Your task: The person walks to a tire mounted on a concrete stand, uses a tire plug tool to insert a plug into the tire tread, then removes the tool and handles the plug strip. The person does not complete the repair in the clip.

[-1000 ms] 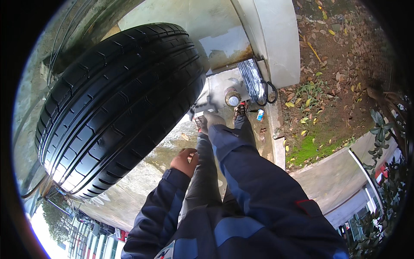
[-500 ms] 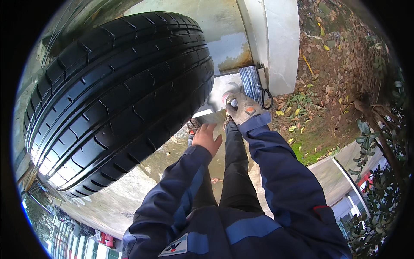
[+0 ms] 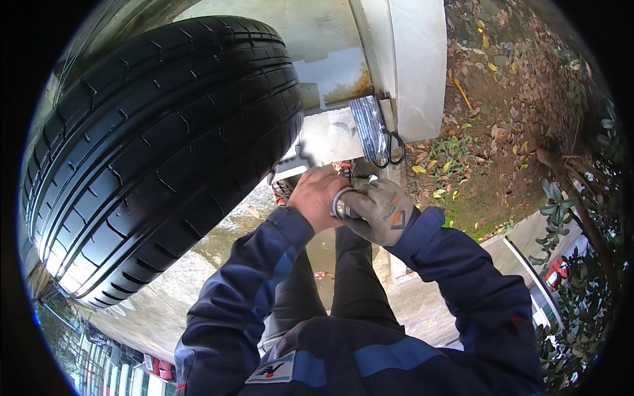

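Observation:
A small round container (image 3: 343, 204) with a metallic rim is between my two hands in front of my legs. My right hand (image 3: 380, 210), in a grey glove, is closed on it. Bare, my left hand (image 3: 314, 198) wraps its fingers over the container's left end, which hides that end. Beyond my hands, a flat bundle with grey-blue stripes (image 3: 367, 125) lies on a white ledge (image 3: 327, 138). Two black loops, like scissor handles (image 3: 395, 146), stick out by the bundle. A large black tyre (image 3: 165, 152) stands to the left, its tread facing me.
A dark T-shaped thing with a pale edge (image 3: 292, 165) lies on the ledge beside the tyre. A pale wall edge (image 3: 419, 72) rises past the ledge. Right of it is leaf-strewn soil (image 3: 489, 132), with shrubs (image 3: 568, 330) at the far right. My shoes show below the ledge.
My left hand has gone from open beside the container to closed over its end. My right hand has come nearer to me with the container. The view has shifted slightly.

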A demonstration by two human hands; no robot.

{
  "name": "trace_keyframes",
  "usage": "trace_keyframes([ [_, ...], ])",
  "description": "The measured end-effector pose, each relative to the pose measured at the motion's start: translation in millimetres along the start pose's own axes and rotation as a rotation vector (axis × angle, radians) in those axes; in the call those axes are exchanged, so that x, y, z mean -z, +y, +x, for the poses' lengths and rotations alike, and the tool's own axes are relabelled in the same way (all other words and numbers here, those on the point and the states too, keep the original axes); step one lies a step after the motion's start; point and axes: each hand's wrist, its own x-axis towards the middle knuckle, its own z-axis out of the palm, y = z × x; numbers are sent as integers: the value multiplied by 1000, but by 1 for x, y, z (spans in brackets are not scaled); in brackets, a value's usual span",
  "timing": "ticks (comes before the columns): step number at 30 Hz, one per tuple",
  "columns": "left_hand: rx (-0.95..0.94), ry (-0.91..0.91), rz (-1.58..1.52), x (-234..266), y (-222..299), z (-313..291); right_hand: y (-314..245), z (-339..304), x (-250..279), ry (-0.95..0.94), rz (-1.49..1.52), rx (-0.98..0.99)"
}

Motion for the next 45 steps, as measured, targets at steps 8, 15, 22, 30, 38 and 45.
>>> trace_keyframes([
  [8, 155, -116, 164, -7, 1, 21, 6, -1, -4, -67, -78, -278],
  [15, 263, -180, 225, -20, -17, 34, 21, 2, -19, 7, -149, -389],
  [22, 376, -101, 241, -32, -40, 44, 43, 11, -38, -5, -101, -459],
  [30, 500, -42, 209, -56, -77, 58, 60, 17, -37, 96, -127, -483],
  [38, 703, -18, 411, -54, -83, 14, 43, 8, -39, 141, -10, -526],
  [45, 599, -197, 622, -54, -107, -13, 35, 1, -44, 266, -7, -551],
])
